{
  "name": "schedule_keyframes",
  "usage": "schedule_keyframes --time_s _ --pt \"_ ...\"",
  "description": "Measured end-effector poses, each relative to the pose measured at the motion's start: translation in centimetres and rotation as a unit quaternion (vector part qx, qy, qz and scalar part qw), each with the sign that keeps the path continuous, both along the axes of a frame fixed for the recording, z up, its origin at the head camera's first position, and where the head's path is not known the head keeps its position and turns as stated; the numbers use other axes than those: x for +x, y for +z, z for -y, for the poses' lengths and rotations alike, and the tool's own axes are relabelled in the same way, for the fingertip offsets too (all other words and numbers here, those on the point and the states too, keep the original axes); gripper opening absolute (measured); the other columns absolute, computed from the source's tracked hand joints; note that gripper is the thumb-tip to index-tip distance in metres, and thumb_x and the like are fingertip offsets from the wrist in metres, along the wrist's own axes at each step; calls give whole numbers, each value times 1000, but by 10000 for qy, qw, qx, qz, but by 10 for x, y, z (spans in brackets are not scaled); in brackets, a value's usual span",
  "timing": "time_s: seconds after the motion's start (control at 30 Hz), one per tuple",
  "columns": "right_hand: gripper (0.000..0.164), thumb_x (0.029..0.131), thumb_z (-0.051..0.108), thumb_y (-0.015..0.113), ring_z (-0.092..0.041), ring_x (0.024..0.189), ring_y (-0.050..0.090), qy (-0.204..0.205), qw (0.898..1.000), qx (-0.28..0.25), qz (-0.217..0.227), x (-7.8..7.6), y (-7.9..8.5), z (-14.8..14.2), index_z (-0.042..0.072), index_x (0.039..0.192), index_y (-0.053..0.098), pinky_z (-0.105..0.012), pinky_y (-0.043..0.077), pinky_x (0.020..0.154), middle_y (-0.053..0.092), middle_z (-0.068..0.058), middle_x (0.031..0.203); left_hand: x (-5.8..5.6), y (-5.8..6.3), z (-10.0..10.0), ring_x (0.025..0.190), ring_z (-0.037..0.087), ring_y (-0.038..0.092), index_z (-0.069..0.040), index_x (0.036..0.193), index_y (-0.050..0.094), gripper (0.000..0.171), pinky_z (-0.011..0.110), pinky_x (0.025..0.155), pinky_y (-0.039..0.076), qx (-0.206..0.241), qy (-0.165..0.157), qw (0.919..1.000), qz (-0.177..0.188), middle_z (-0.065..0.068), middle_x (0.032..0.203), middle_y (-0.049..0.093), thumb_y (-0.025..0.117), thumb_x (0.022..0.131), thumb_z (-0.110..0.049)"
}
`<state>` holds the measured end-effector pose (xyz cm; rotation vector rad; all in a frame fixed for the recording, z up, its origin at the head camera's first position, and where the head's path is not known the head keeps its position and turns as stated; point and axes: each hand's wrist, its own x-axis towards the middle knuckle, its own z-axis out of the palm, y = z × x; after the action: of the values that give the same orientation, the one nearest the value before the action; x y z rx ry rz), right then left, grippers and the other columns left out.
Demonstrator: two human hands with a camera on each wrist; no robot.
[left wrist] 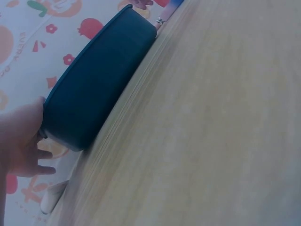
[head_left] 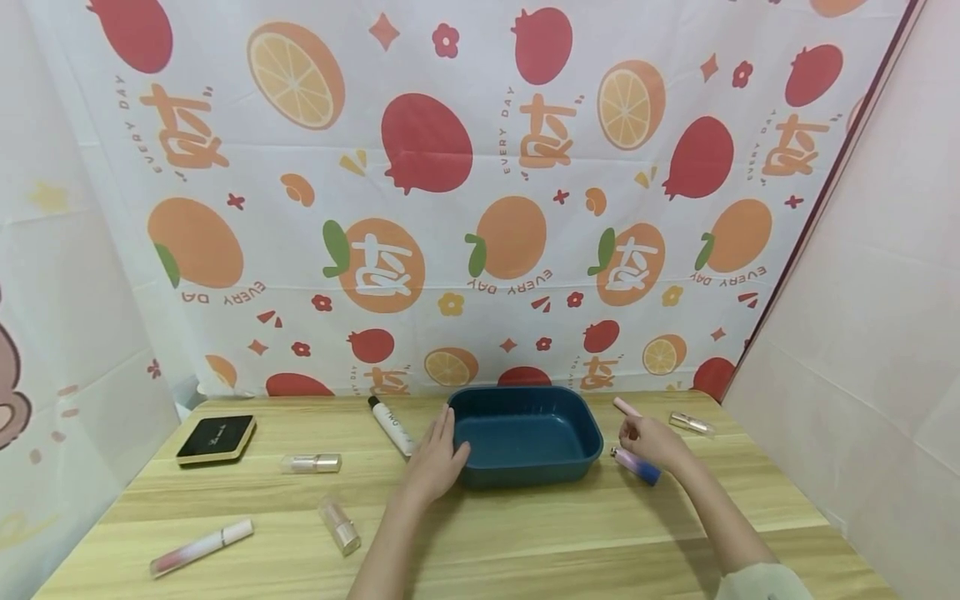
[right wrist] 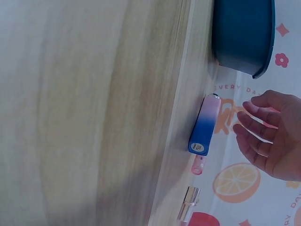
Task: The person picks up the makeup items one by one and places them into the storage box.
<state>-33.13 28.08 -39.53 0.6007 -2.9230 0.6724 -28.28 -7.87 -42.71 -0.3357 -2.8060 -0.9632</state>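
My left hand (head_left: 437,458) rests with fairly straight fingers against the left end of a dark teal basin (head_left: 517,479); in the left wrist view its thumb side meets the rim. Nothing shows inside the basin. On the right, my right hand (head_left: 651,442) hovers with loosely bent fingers and holds nothing. Just below it lies a blue-and-pink lipstick (head_left: 636,466), whose blue end bears a round label in the right wrist view. A slim pink tube (head_left: 626,407) lies beyond the fingers, partly hidden by them in the head view.
Right of that hand lies a clear-and-gold lipstick (head_left: 692,423). Behind my left hand is a white squeeze tube (head_left: 392,427) with a black cap. Farther left are a black-and-gold compact (head_left: 217,439), two lipsticks (head_left: 312,463) and a pink lip gloss (head_left: 202,547). A fruit-print curtain (head_left: 465,208) hangs behind the table.
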Motion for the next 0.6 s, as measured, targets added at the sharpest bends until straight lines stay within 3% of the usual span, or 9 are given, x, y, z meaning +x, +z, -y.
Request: schedule_keyframes --time_s 0.1,0.23,0.33,0.6 --pt "65 79 0 63 -12 61 47 30 9999 78 57 3 1 0 0 137 36 -30 39 54 53 5 70 0 -1 1 133 38 17 5 143 17 63 49 104 20 -19 -23 10000 13 18 150 10 43 96 -27" --pt "36 77 4 68 -13 61 48 -45 9994 307 128 6 1 0 3 112 59 -32 41 54 53 2 69 0 -1 2 133 39 17 5 144 17 64 50 104 19 17 -44 10000 38 18 150 10 43 96 -28" --pt "14 76 7 71 -14 61 48 -150 9982 488 301 8 0 -1 5 87 63 -33 41 55 54 1 69 0 0 1 133 38 18 4 144 17 64 50 104 20 25 -10 10000 73 17 150 10 43 96 -29" --pt "21 73 9 74 -16 61 47 -505 9939 714 673 10 -2 -2 5 88 60 -35 41 57 52 0 67 2 1 1 132 38 19 5 143 17 63 48 104 21 98 -46 9999 19 18 150 11 44 96 -27"
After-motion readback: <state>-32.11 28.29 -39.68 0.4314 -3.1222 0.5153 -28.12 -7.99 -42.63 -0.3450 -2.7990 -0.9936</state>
